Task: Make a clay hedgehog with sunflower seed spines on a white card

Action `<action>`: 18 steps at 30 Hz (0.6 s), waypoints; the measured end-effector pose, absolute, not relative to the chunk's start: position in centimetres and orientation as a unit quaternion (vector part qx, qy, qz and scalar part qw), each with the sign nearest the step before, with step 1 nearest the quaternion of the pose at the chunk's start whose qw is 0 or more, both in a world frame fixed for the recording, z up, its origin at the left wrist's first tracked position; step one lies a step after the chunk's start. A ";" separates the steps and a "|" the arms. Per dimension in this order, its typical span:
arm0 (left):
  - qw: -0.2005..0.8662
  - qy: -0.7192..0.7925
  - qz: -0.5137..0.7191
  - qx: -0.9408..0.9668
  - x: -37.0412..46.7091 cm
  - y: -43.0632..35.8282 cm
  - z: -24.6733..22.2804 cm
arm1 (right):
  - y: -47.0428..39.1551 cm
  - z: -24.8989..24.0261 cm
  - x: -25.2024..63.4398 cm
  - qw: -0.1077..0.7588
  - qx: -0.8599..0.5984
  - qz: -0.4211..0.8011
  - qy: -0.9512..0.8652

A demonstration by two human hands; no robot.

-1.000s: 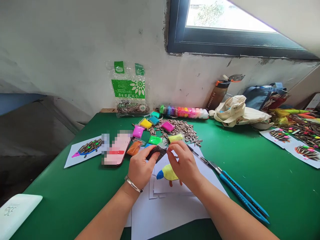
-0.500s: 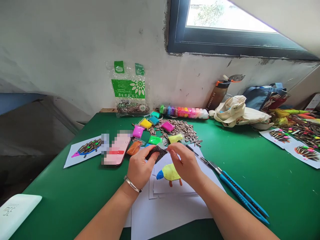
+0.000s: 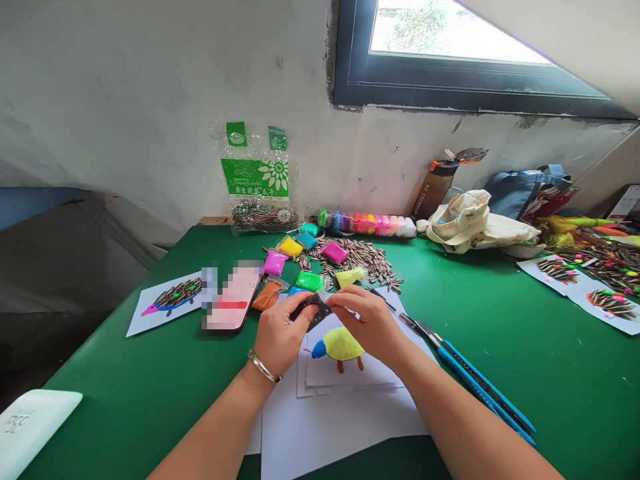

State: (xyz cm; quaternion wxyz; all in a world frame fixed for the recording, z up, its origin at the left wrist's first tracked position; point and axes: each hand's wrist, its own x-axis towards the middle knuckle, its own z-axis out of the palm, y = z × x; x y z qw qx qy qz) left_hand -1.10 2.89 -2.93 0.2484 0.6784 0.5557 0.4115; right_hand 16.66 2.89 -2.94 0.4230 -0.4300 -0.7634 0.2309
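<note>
packet of black stuff, prob. clay (image 3: 314, 313), is up off the desk (image 3: 500, 287) btwn both hands, over the yellow-and-blue figure (image 3: 344, 347) on white paper (image 3: 320, 430). l. hand (image 3: 279, 333) is closed round its dark body, thumb on top, prob. to steady it; r. hand (image 3: 373, 323) is narrow, fingertips pinching at the clear end, prob. b/c the loose film gives a grip there. can't tell if it's torn. figure lies flat, w/ the paper prob. keeping it off the green top. clay pkts, e.g. green (image 3: 309, 281) & orange (image 3: 267, 295), plus the seeds (image 3: 367, 260), are just past the hands, prob. for easy reach. hedgehog card (image 3: 175, 297) lies face up to the left, near the phone (image 3: 233, 297); blue-handled tool (image 3: 483, 383) is off to the right, apart from the r. hand.
</note>
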 end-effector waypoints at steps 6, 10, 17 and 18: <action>0.276 0.566 0.408 0.662 -1.1 2.9 -2.9 | 2.8 -3.0 16.6 0.405 -0.440 0.194 -0.778; 0.287 0.569 0.395 0.661 -1.2 3.0 -3.0 | 2.6 -3.1 16.6 0.363 -0.458 0.132 -0.801; 0.297 0.579 0.379 0.657 -1.1 3.2 -3.1 | 2.9 -3.0 17.2 0.342 -0.434 0.096 -0.828; 0.298 0.580 0.379 0.657 -1.1 3.2 -3.1 | 2.9 -3.0 17.3 0.342 -0.433 0.095 -0.829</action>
